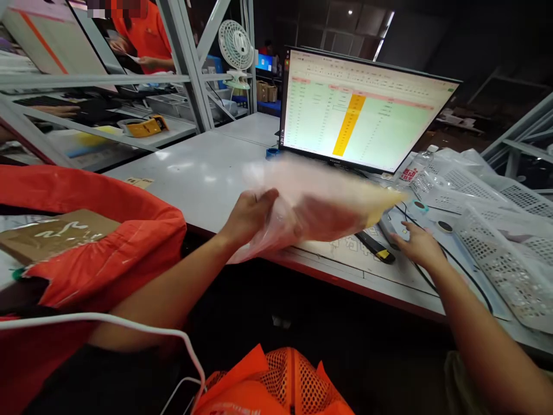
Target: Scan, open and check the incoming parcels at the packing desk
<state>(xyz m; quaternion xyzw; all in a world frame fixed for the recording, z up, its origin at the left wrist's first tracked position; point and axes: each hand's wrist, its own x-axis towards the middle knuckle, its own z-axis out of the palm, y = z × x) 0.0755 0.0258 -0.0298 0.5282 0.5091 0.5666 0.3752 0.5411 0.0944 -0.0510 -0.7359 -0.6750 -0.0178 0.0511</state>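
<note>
My left hand (250,216) is closed on the gathered edge of a translucent plastic bag (311,202). The bag is lifted over the front of the desk and smeared by motion, with something reddish and a yellowish part showing; its contents cannot be made out. To the right, my right hand (419,245) reaches over the desk with fingers stretched out, beside a grey object (389,227) partly hidden by the bag. A black utility knife (375,248) with a yellow end lies between the bag and that hand.
Behind the bag stands a monitor (363,109) showing a spreadsheet. White perforated baskets (505,259) and a plastic bottle (421,164) crowd the right side. At left are a red cloth bag (147,230) holding a brown package (64,233), a rack, a fan (235,46) and a co-worker.
</note>
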